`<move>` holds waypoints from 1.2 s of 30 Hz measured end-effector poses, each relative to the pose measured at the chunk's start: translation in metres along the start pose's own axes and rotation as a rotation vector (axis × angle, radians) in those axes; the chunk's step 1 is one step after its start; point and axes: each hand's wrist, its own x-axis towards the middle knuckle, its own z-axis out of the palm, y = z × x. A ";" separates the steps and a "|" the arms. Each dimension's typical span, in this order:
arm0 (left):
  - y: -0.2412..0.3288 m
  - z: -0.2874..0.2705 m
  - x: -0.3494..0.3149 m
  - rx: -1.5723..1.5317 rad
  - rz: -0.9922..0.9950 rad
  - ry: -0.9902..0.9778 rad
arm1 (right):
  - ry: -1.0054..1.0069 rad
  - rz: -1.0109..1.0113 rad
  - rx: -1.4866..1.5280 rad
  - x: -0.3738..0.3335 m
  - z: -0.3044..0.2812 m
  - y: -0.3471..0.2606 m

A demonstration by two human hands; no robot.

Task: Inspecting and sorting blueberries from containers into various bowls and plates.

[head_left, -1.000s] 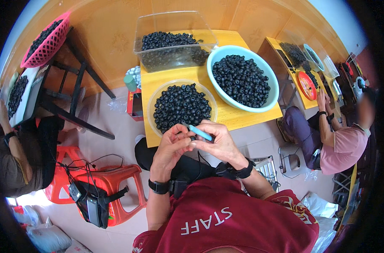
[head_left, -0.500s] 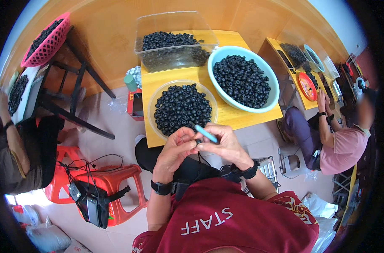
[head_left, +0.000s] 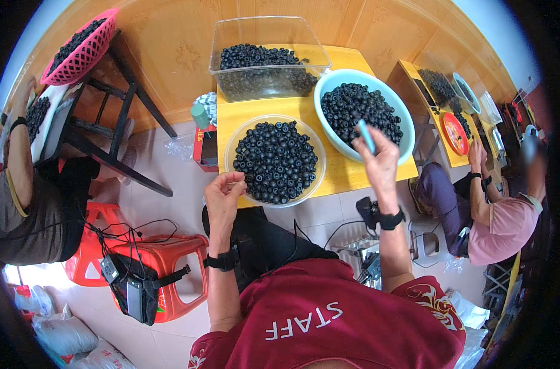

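Note:
Small round black beads or rings (head_left: 277,163) fill a clear shallow round dish (head_left: 321,166) on the yellow table. At the dish's left edge my left hand (head_left: 222,195) has its thumb and fingertips pinched together; what they hold, if anything, is hidden. My right hand (head_left: 381,163) is raised over the near side of a pale blue bowl (head_left: 408,132). It grips a light blue tool, shaped like a thick pen (head_left: 366,136), slightly blurred. Similar black pieces (head_left: 361,111) are heaped in that bowl.
Behind the dish stands a clear rectangular bin (head_left: 271,67) of black pieces. A red box (head_left: 206,149) and green-capped bottle (head_left: 199,115) sit left of the table. Red stools (head_left: 187,252) with cables are at left. People work at both sides; a pink basket (head_left: 83,58) stands far left.
My hands were together over the dish's near edge and have come apart. The left moved left to the dish's edge; the right carried the blue tool up and right over the bowl.

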 end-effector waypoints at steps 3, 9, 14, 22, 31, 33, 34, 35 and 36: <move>0.011 0.009 0.004 0.346 0.074 0.001 | -0.104 0.063 -0.041 -0.029 0.011 0.002; 0.005 0.031 0.014 0.751 0.410 -0.052 | -0.243 0.207 -0.006 -0.060 0.024 -0.002; -0.010 0.040 0.018 0.818 0.491 -0.143 | -0.345 0.223 -0.043 -0.065 0.028 -0.013; -0.012 0.036 0.018 0.739 0.476 -0.128 | -0.320 0.148 0.027 -0.070 0.031 -0.008; 0.019 0.030 0.006 -0.320 -0.216 -0.373 | -0.367 0.216 -0.004 -0.072 0.029 -0.015; 0.021 0.030 0.000 -0.495 -0.243 -0.381 | -0.388 0.210 0.027 -0.075 0.033 -0.012; 0.021 0.029 -0.003 -0.670 -0.266 -0.387 | -0.391 0.209 0.027 -0.074 0.033 -0.017; 0.021 0.030 -0.006 -0.671 -0.266 -0.384 | -0.409 0.155 0.078 -0.073 0.033 -0.027; 0.019 0.032 -0.009 -0.779 -0.294 -0.399 | -0.426 0.101 0.128 -0.073 0.033 -0.032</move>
